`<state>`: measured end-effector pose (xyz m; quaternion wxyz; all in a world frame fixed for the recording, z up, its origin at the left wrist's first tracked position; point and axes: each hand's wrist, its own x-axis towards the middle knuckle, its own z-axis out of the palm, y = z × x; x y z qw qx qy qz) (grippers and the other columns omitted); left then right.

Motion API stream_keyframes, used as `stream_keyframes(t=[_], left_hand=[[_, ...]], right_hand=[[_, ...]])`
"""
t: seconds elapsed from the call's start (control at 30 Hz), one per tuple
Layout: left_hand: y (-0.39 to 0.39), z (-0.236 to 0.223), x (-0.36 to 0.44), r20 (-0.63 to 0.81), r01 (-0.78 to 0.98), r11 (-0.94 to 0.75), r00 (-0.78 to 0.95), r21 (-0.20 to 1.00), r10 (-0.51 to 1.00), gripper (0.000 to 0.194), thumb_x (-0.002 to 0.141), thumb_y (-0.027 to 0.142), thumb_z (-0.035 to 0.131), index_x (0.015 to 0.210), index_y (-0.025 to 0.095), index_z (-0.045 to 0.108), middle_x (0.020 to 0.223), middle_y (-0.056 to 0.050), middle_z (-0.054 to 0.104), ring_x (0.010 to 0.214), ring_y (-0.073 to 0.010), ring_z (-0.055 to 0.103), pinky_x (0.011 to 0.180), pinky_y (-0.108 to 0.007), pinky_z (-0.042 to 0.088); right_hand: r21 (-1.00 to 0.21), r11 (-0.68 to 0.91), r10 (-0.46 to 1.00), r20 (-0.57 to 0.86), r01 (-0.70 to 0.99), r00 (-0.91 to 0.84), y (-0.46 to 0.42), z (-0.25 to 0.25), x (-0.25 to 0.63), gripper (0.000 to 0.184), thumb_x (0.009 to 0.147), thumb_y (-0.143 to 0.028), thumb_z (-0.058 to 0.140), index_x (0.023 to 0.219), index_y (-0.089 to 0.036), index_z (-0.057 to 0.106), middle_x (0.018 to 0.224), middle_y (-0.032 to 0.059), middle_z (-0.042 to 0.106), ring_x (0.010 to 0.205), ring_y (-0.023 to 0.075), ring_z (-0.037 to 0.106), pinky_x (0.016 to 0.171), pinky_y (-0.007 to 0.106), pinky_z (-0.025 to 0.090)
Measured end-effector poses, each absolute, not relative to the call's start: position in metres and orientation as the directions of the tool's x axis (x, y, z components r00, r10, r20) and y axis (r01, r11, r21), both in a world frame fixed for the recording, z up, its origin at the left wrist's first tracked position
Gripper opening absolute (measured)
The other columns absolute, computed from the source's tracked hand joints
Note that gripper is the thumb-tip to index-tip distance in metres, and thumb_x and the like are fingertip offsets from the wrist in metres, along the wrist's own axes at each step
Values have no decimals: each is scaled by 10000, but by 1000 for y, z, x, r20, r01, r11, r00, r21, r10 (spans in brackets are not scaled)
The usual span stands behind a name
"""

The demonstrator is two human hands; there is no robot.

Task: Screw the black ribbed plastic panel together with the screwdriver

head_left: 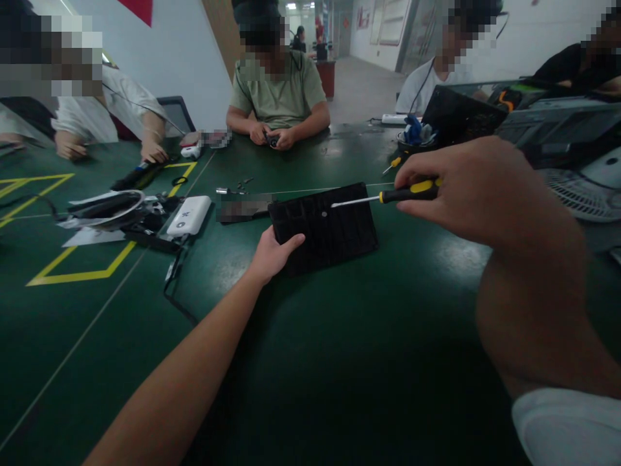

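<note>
My left hand (277,254) grips the left edge of a flat black rectangular panel (334,233), thumb on its near face and the other fingers hidden behind. The panel is tilted up above the green table. A small round silvery spot (324,213) shows near its upper middle. My right hand (460,188) is closed around the black-and-yellow handle of a screwdriver (410,191). The metal shaft points left, its tip in front of the panel just right of the silvery spot. Whether the tip touches the panel, I cannot tell.
A white box-shaped device (190,215) with cables lies left of the panel, beside a pile of cables and papers (104,210). Another screwdriver (392,166) lies near a dark container (417,137). Metal equipment (563,126) and a white fan-like grille (577,194) stand right. Several people sit around the table.
</note>
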<state>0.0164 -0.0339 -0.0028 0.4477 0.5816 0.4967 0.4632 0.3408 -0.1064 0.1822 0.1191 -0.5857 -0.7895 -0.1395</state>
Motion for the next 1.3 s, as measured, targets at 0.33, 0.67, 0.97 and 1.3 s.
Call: stream_keyframes(t=[0.33,0.67,0.97,1.3], left_hand=[[-37,0,18,69,139,-83,104,987,992,486,846,375,906,1252,181,724,1331,-158,838,1285,-384,789,1171,-634,606],[-36,-1,18,82,141,-98,115,985,990,449,858,364,901,1235,191,728,1330,-150,839,1284,-378,787,1175,-623,605],[-35,-4,17,97,135,-110,102,985,990,468,850,358,912,1248,185,737,1328,-157,836,1282,-380,786,1184,-644,591],[-36,-3,18,93,116,-108,129,987,987,441,859,365,899,1235,199,741,1328,-144,837,1282,-379,783,1165,-645,604]], right_hand=[[83,321,877,351,944,-329,-97,170,327,227,1004,-382,690,1154,-369,861,1128,67,852,1060,390,761,781,467,516],[104,367,862,335,925,-380,-89,163,326,269,958,-316,638,1126,-332,848,1152,78,844,1047,379,752,756,460,506],[73,385,864,323,920,-387,-84,160,326,288,970,-333,648,1163,-367,860,1149,82,840,1044,387,751,771,474,507],[68,391,857,337,918,-390,-80,157,327,286,962,-322,646,1141,-375,862,1123,67,838,1013,365,746,767,461,497]])
